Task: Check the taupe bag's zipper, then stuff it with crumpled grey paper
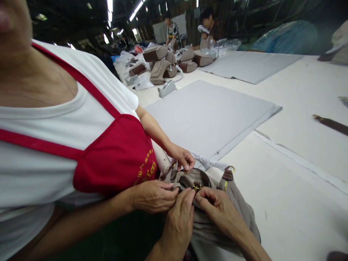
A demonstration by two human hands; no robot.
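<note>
A taupe ribbed handbag (241,206) with brown trim and a gold zip lies at the table's edge, its top opening showing. My left hand (178,217) has its fingers pressed together on the bag's near rim, beside a small gold clasp (196,186). With thumb and forefinger, my right hand (220,208) pinches at the lower end of that clasp; the exact spot is covered by the fingertips. A co-worker's hand (154,195) grips the bag's cloth just left of mine. Their other hand (183,157) touches the bag's far side.
The co-worker in a red apron (116,156) stands close on the left. Grey sheets (212,112) lie on the white table (299,170). Farther back are a tape dispenser (167,88), several piled bags (160,70) and two people. A brown strap (330,124) lies at right.
</note>
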